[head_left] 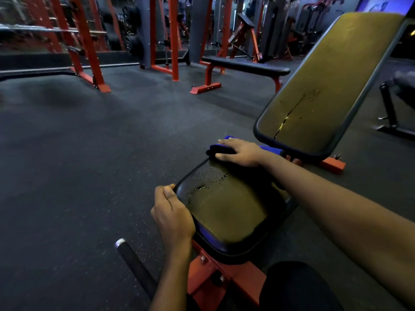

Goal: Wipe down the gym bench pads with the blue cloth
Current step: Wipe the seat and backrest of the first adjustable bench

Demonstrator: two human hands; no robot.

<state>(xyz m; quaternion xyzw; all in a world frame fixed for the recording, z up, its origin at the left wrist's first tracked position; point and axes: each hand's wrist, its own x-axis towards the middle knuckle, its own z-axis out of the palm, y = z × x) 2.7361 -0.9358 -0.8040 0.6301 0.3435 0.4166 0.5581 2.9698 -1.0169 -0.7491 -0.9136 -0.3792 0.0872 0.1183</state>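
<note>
Head view, one entry per item.

Bench (215, 279): red frame, two pads.

Seat pad (231, 207): dark specks on the far half; whether these are droplets or wear cannot be told.

Back pad (332, 86): inclined, with a crack in its lower part; its upper right corner is cut off by the picture edge.

Blue cloth (270, 150): at the seat pad's far end, just below the back pad, mostly covered by the right hand.

Right hand (238, 152): flat on the cloth, fingers extended.

Left hand (173, 212): grips the seat pad's left edge, fingertips hidden underneath.

Background racks: blurred.
</note>
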